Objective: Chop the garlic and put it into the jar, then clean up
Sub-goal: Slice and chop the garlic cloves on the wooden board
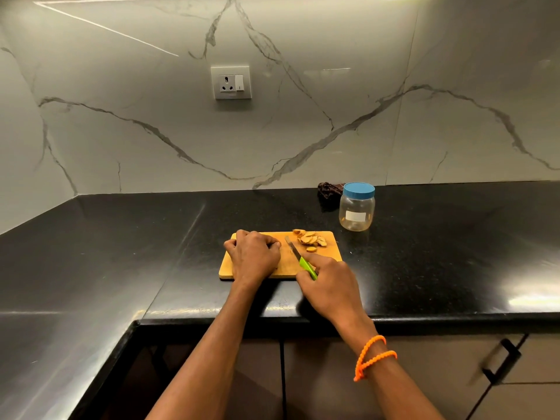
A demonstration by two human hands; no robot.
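A wooden cutting board (pixel 328 253) lies on the black counter. A small pile of cut yellowish pieces (pixel 310 238) sits at its far right. My right hand (pixel 328 284) grips the green handle of a small knife (pixel 295 251), blade pointing toward the pile. My left hand (pixel 253 253) rests on the board's left half with fingers curled; whether it holds anything is hidden. A clear jar (pixel 357 211) with a blue lid stands closed behind the board to the right.
A dark crumpled cloth (pixel 328 190) lies against the wall behind the jar. The marble wall carries a socket (pixel 231 82). The counter (pixel 121 253) turns a corner to the left. Cabinet doors with a black handle (pixel 503 363) sit below its front edge.
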